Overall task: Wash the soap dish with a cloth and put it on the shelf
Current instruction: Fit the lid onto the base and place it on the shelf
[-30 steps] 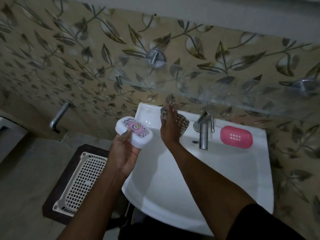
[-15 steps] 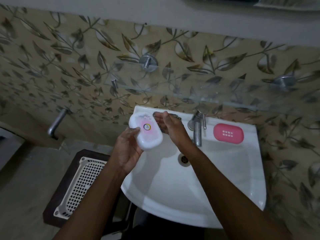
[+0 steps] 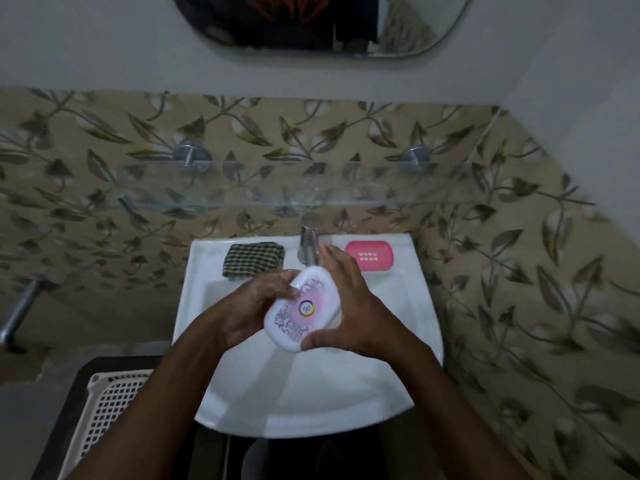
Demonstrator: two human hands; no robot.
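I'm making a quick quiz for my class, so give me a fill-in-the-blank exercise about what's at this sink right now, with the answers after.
1. The white soap dish is held over the sink by ____ hands.
2. The checked cloth lies on the sink rim to the ____ of the tap.
3. The soap case resting to the right of the tap is ____ in colour.
4. The glass shelf above the sink has ____ on it.

Answers: both; left; pink; nothing

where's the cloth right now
In the head view the checked cloth lies folded on the sink's back ledge, left of the tap, just beyond the left hand; neither hand touches it.
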